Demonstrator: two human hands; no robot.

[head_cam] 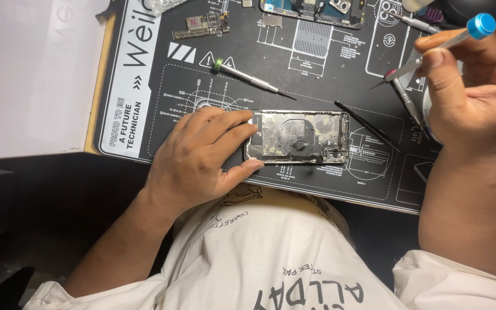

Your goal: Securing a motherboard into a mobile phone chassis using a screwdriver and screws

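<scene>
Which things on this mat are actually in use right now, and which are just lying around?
In use: opened phone housing steadied by left hand; blue-capped screwdriver in right hand.
Lying about: green-capped screwdriver, black tweezers, circuit board, second phone.

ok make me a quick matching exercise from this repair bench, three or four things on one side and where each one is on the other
Things:
1. blue-capped screwdriver
2. green-capped screwdriver
3. opened phone housing
4. loose circuit board

Places:
A. lying alone on the mat above the housing
B. steadied by the left hand
C. far edge of the black mat, upper left
D. held up in the right hand

Pairs: 1-D, 2-A, 3-B, 4-C
</scene>
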